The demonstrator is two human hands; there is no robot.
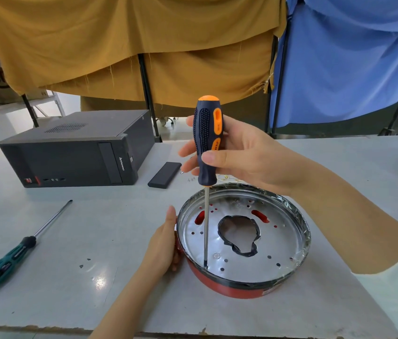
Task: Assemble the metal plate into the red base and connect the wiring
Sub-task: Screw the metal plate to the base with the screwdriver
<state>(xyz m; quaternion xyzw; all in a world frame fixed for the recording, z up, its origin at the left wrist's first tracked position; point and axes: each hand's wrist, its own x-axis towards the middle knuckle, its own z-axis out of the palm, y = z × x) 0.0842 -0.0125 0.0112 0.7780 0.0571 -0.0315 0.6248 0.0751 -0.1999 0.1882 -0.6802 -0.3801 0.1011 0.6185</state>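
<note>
- The red base [229, 287] sits on the pale table [70, 228] right in front of the person, with the metal plate [239, 241] already dropped inside it.
- The right hand [237, 155] is wrapped round the dark blue and orange handle of a screwdriver [208, 140]. It stands nearly upright, its thin shaft running down to a hole near the plate's front edge.
- The left hand [166, 243] lies flat-fingered against the base's left wall, steadying it without curling round anything.
- The plate looks like thin pressed sheet: shiny, stiff, light, probably slick under the tip. I would brace the base by its outer wall, as now.
- It is a shallow round dish, peppered with small holes, with a ragged central opening edged in black and red showing through two slots.
- The rim looks wrapped in crinkled clear film over a black band, though the glare makes that hard to confirm.
- The ribbed handle should give good purchase. Whether a screw sits under the tip, I cannot tell.
- A green-handled screwdriver [19, 243] lies to the left. A black computer case [70, 152], a flat black block [165, 174] and a few tiny screws [191, 179] sit farther back.
</note>
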